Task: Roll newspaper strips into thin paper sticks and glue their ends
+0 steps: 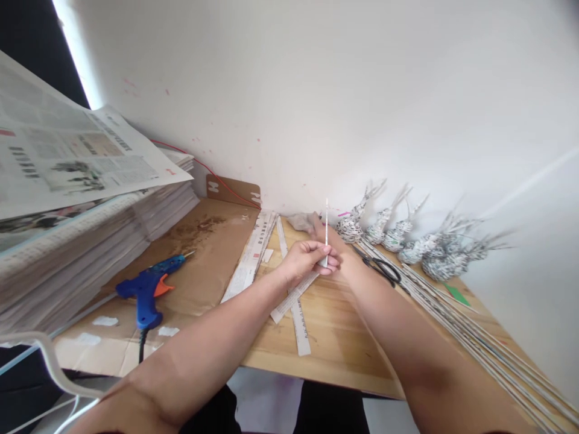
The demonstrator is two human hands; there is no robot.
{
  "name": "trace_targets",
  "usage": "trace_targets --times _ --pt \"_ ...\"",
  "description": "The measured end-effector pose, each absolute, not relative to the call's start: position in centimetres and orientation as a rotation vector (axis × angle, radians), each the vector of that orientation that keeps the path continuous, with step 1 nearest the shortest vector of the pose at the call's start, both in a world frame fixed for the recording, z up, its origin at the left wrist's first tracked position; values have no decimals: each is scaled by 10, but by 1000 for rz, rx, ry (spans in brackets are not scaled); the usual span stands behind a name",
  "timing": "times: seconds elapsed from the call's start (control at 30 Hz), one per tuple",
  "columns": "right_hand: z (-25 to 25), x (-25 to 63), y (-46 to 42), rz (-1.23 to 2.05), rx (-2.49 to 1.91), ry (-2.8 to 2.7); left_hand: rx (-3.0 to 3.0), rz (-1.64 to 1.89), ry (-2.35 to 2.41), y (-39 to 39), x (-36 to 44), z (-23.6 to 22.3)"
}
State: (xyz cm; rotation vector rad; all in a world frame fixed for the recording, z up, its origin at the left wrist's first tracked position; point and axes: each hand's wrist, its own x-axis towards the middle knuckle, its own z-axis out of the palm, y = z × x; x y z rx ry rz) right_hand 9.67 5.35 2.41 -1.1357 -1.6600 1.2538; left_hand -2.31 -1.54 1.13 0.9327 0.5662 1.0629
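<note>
Thin paper tube (pixel 326 226) being held upright by left hand (pixel 308 258), left of scissors (pixel 384 269), grip clamped on it. Right hand (pixel 322 229) being held near rag (pixel 298 223); its grip cannot be told. Tube possibly being loosened by slack pinch, creased by hard squeezing.

the right hand (pixel 320 225) is blurred, and whether its fingers touch the grey cloth (pixel 298 222) behind them is unclear. the lower end of the thin paper stick (pixel 326 226) is partly covered by the left hand (pixel 310 256). the right forearm hides part of the black scissors (pixel 384 270); the left forearm covers part of the paper strips (pixel 294 298). the newspaper stack (pixel 113 241) runs past the left edge, the long paper rods (pixel 470 325) past the lower right. the small newsprint is unreadable, and the farthest woven shapes (pixel 446 262) blur at their wispy ends.
</note>
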Motion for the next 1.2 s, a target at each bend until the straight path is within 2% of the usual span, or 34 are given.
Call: trace_targets --times 0.13,0.33,0.67,1.2 --pt "36 121 38 1245 -1184 -1550 963 1033 566 -18 -22 11" --pt "34 139 -1 1700 -876 -1390 1044 935 608 -22 -20 9" --pt "22 148 8 1548 -987 -1223 1166 783 689 -20 -16 3" --pt "24 153 6 1586 -981 -1373 1155 799 708 -21 -17 5"
